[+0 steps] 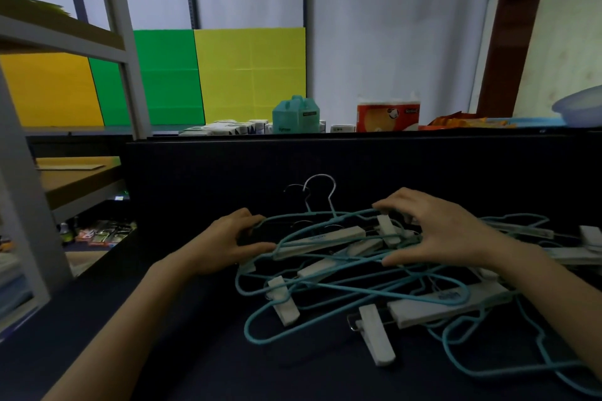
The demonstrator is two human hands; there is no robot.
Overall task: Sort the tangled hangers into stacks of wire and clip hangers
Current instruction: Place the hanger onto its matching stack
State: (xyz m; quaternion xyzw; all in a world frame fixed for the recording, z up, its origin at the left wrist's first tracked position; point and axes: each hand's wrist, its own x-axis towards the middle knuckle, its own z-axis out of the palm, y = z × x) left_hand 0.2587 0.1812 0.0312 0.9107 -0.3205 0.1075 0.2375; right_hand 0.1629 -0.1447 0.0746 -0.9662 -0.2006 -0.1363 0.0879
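Note:
A tangled pile of hangers lies on the dark table (pixel 195 352). Teal wire hangers (pixel 260 332) loop through white clip hangers (pixel 433 306), whose white clips (pixel 378 338) stick out at the front. Two metal hooks (pixel 321 187) rise at the back of the pile. My left hand (pixel 228 242) grips the left end of the pile, thumb against a white bar (pixel 321 241). My right hand (pixel 446 228) curls over the right side, fingers on a white clip (pixel 387 228) and thumb under a teal wire. More hangers (pixel 527 231) trail off to the right.
A dark upright panel (pixel 325 159) stands just behind the pile. Beyond it sit a teal jug (pixel 294 115), an orange-and-white package (pixel 387 115) and small boxes. A grey shelf rack (pixel 127 52) stands at the left. A blue basin (pixel 583 107) sits at the far right.

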